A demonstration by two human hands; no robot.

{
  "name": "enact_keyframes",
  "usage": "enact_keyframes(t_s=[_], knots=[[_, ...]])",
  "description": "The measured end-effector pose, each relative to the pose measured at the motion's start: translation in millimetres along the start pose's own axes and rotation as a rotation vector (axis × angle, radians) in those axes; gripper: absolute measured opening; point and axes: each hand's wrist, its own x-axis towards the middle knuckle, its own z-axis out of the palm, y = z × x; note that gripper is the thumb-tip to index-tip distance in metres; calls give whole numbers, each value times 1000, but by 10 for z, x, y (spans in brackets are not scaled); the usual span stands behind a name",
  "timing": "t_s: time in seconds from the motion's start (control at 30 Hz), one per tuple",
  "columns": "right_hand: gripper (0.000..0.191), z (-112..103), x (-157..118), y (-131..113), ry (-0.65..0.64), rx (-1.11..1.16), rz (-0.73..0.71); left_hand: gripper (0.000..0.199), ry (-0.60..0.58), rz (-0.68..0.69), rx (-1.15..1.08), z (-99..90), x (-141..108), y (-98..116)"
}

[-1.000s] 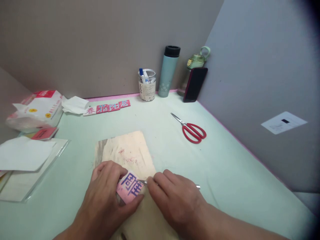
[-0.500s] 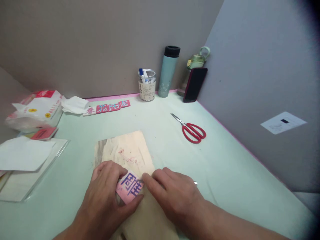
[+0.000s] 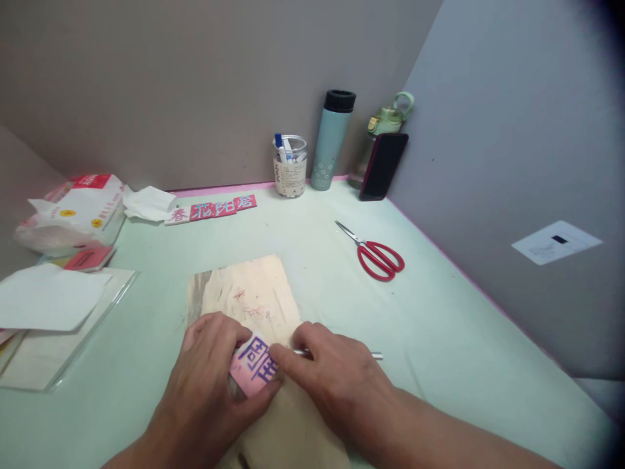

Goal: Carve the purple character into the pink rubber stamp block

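Over a worn pale board (image 3: 254,286), my left hand (image 3: 209,378) grips a small pink-and-white block (image 3: 251,374) between its thumb and fingers. Purple characters are drawn on the block's upper face. My right hand (image 3: 342,378) is closed around a slim silver-coloured, pen-like tool (image 3: 377,355), whose far end sticks out past the knuckles. The right thumb and fingers come up against the block's right edge and cover part of the writing. The working tip of the tool is hidden by the hand.
Red-handled scissors (image 3: 375,257) lie right of the board. Behind stand a pen jar (image 3: 290,176), a blue tumbler (image 3: 332,146), a green-lidded bottle (image 3: 385,120) and a leaning phone (image 3: 383,166). Pink lettered pieces (image 3: 209,210), tissue packaging (image 3: 73,215) and papers (image 3: 53,296) are leftward.
The right fingertips have shifted slightly left over the block, and more of the tool shows behind them. The left hand keeps its hold. The whole view has drifted a little.
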Motion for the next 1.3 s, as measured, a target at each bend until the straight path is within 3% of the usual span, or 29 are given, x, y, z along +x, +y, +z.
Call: enact_keyframes(t_s=[0.37, 0.6, 0.8, 0.93, 1.3], knots=[[28, -2, -1, -47, -90, 73, 128, 28, -41, -5, -18, -13, -21, -35], [32, -11, 8, 17, 19, 28, 170, 28, -48, -15, -14, -8, -27, -29], [20, -30, 14, 137, 105, 251, 112, 30, -64, 58, -5, -13, -14, -51], [19, -58, 8, 226, 55, 316, 106, 36, -100, 87, -20, -28, -31, -88], [15, -182, 12, 344, -79, 226, 21, 42, -129, 50, -52, -20, -51, -133]])
